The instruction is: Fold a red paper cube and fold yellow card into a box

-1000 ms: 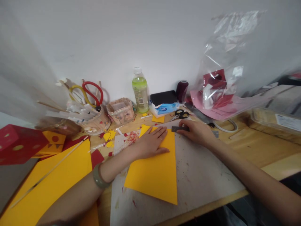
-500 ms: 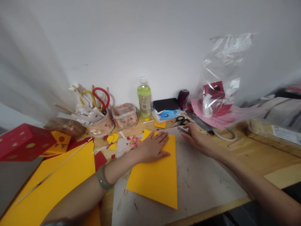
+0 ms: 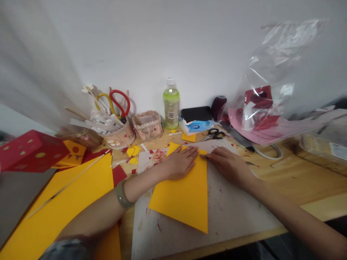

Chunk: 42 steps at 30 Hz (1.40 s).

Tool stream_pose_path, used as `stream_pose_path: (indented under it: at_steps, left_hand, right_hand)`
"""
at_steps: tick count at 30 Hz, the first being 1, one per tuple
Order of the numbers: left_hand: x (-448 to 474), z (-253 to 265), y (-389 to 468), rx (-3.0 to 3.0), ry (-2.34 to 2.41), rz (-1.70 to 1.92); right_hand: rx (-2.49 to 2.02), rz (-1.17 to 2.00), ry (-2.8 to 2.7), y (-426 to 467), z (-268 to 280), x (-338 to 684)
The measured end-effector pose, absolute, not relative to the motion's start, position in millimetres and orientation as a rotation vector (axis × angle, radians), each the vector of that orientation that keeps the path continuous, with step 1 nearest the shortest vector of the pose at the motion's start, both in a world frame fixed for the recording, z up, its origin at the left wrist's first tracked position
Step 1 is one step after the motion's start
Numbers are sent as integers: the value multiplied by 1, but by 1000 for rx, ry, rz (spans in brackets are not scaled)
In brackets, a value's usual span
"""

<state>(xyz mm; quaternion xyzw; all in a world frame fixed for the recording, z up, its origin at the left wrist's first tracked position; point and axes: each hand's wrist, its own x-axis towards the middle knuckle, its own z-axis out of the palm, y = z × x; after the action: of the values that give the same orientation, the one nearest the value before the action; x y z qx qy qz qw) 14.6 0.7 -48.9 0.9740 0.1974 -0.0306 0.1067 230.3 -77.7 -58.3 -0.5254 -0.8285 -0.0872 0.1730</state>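
Observation:
A folded-looking yellow sheet of card (image 3: 184,202) lies on a stained grey board (image 3: 233,216). My left hand (image 3: 181,162) is spread flat on the card's upper part, pressing on it, fingers stretched out. In my right hand (image 3: 229,164), the fingers are closed on a thin grey blade (image 3: 203,156), its tip over the card's upper right edge. Most of the blade is hidden in the fingers, so I cannot make out its handle.
Black-handled scissors (image 3: 217,134), a blue tissue pack (image 3: 199,126) and a green drink bottle (image 3: 171,104) stand behind the board. Left are a basket of pens (image 3: 119,139), a red box (image 3: 35,151) and larger yellow card (image 3: 89,195). Right lies a tape roll (image 3: 271,153).
My right hand has brought the blade from beyond the card's upper right down and left onto its edge. My left hand stays flat on the card. The whole view has shifted slightly.

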Motion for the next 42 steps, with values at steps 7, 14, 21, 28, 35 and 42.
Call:
stream_pose_path:
  at_steps: [7, 14, 21, 28, 35, 42]
  left_hand:
    - [13, -51, 0, 2866, 602, -88]
    - [13, -52, 1, 2877, 593, -65]
    - [13, -54, 2, 2922, 583, -75]
    - [14, -53, 2, 2902, 599, -96]
    - [13, -55, 3, 2892, 585, -68]
    - [12, -55, 4, 2890, 575, -69]
  right_hand:
    - [-1282, -300, -2425, -91, -56, 224]
    - [-1170, -303, -2516, -110, -47, 213]
    - [-1095, -217, -2591, -139, -42, 199]
    - [-1061, -137, -2611, -162, -37, 184]
    - [-1060, -95, -2531, -182, -43, 170]
    - [-1043, 110, -2643, -203, -19, 148]
